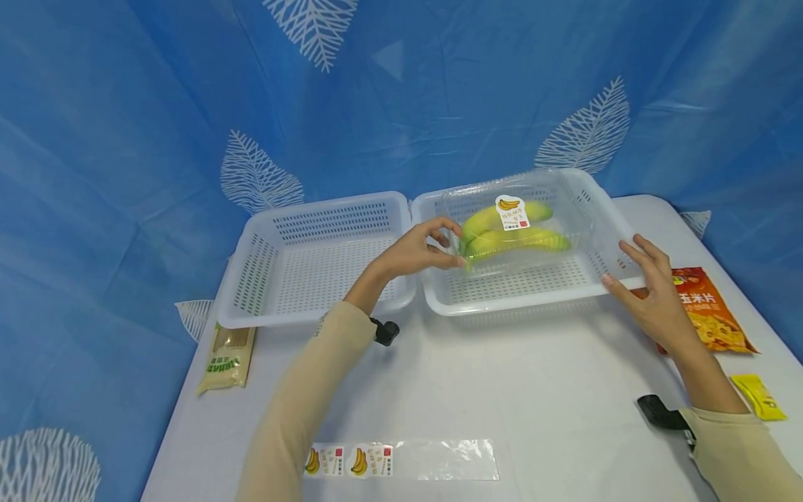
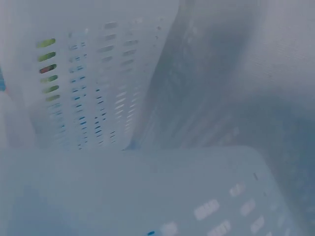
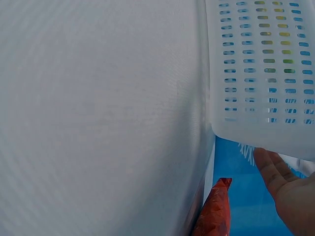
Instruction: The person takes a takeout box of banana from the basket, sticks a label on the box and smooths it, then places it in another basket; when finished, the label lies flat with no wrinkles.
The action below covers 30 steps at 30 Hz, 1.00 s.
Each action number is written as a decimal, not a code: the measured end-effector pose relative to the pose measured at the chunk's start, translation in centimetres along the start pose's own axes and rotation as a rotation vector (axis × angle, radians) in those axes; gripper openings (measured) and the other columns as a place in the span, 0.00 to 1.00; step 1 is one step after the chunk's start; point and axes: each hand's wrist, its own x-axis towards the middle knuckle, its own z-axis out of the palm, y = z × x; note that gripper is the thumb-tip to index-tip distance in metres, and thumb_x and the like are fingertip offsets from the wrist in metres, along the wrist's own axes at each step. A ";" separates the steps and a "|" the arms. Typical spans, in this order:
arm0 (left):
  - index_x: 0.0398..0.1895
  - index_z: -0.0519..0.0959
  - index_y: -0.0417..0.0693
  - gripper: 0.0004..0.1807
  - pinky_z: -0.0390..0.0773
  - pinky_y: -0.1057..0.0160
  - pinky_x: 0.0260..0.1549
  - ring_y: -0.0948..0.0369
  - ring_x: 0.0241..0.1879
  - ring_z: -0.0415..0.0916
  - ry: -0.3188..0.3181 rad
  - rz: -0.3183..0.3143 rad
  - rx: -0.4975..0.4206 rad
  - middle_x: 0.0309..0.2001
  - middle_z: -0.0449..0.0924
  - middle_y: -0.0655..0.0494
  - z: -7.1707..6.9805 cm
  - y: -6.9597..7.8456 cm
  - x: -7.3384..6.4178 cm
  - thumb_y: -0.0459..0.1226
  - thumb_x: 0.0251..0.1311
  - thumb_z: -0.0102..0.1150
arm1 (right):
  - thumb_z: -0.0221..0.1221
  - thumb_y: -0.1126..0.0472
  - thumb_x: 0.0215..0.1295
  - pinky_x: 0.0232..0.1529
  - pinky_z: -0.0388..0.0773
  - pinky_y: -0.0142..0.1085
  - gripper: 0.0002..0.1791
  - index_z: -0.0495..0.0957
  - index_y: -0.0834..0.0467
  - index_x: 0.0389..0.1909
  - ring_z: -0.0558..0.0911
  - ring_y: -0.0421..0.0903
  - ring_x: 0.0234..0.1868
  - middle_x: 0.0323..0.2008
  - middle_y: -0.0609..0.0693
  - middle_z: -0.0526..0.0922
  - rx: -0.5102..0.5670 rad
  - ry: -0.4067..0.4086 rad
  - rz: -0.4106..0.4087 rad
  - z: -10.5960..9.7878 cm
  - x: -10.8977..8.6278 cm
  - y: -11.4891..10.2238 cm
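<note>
Two bananas lie in a clear plastic bag (image 1: 516, 237) with a banana label on top, inside the right white basket (image 1: 461, 309). My left hand (image 1: 423, 247) reaches across from the left and pinches the bag's left end between thumb and fingers. At the same basket's front right corner, my right hand (image 1: 655, 293) touches the rim with thumb and fingers spread and mostly straight. From the right wrist view, the fingers of that hand (image 3: 290, 191) meet the basket's edge (image 3: 266, 140). The left wrist view shows only basket walls (image 2: 74, 182) and cloth, without the hand.
A second white basket (image 1: 320, 279) stands directly to the left. Close by are a pale noodle-like packet (image 1: 228, 359), a red corn chip bag (image 1: 712, 310) and a small yellow packet (image 1: 759, 397). A clear strip with banana stickers (image 1: 370, 460) lies at the front.
</note>
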 end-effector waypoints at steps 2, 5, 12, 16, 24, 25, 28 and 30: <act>0.61 0.69 0.43 0.28 0.80 0.45 0.50 0.50 0.42 0.78 -0.012 -0.008 -0.032 0.51 0.65 0.44 0.2 -0.2 0.2 0.36 0.59 0.67 | 0.59 0.58 0.67 0.67 0.34 0.72 0.39 0.54 0.54 0.76 0.37 0.63 0.78 0.79 0.51 0.40 0.002 -0.001 -0.003 0.0 0.0 0.0; 0.60 0.68 0.42 0.27 0.82 0.43 0.46 0.50 0.44 0.76 -0.028 -0.023 -0.070 0.53 0.63 0.42 0.5 -0.3 0.6 0.34 0.59 0.67 | 0.59 0.58 0.67 0.67 0.36 0.72 0.39 0.54 0.53 0.76 0.37 0.62 0.78 0.79 0.50 0.40 0.002 -0.001 -0.004 0.0 0.0 -0.1; 0.60 0.68 0.44 0.27 0.83 0.42 0.38 0.49 0.62 0.62 -0.049 -0.058 -0.045 0.63 0.61 0.40 1.2 -0.3 1.3 0.36 0.59 0.67 | 0.59 0.58 0.67 0.67 0.35 0.72 0.39 0.54 0.52 0.76 0.38 0.61 0.78 0.79 0.49 0.40 0.007 0.000 0.000 0.0 -0.1 0.0; 0.59 0.68 0.47 0.27 0.83 0.42 0.39 0.52 0.61 0.63 -0.059 -0.086 -0.046 0.62 0.61 0.42 1.4 -0.4 1.5 0.37 0.59 0.67 | 0.59 0.58 0.67 0.68 0.34 0.72 0.39 0.54 0.53 0.76 0.38 0.61 0.78 0.79 0.49 0.40 0.008 -0.001 0.000 0.0 -0.1 0.1; 0.63 0.66 0.46 0.30 0.83 0.43 0.41 0.53 0.57 0.64 -0.092 -0.123 -0.050 0.59 0.62 0.42 1.3 -0.3 1.9 0.38 0.60 0.66 | 0.59 0.59 0.67 0.68 0.34 0.71 0.39 0.54 0.53 0.76 0.38 0.61 0.78 0.79 0.49 0.40 0.006 0.001 -0.006 0.1 -0.1 -0.1; 0.63 0.66 0.46 0.30 0.83 0.43 0.41 0.53 0.58 0.64 -0.094 -0.131 -0.049 0.60 0.61 0.42 1.3 -0.3 1.9 0.38 0.60 0.66 | 0.59 0.59 0.67 0.68 0.34 0.72 0.39 0.54 0.53 0.76 0.38 0.61 0.78 0.79 0.49 0.40 0.007 0.000 -0.006 0.1 -0.1 -0.1; 0.64 0.65 0.46 0.31 0.83 0.43 0.42 0.53 0.60 0.64 -0.099 -0.151 -0.045 0.63 0.60 0.40 1.2 -0.1 2.0 0.38 0.60 0.67 | 0.59 0.58 0.67 0.68 0.34 0.72 0.39 0.54 0.53 0.76 0.38 0.61 0.78 0.79 0.49 0.40 0.005 -0.002 -0.003 0.1 -0.1 -0.1; 0.64 0.65 0.46 0.31 0.82 0.42 0.42 0.53 0.59 0.65 -0.100 -0.160 -0.042 0.64 0.59 0.39 1.2 0.0 2.1 0.38 0.60 0.67 | 0.59 0.59 0.67 0.67 0.34 0.72 0.39 0.54 0.54 0.76 0.38 0.62 0.78 0.79 0.50 0.40 0.004 -0.001 -0.007 0.1 0.0 0.0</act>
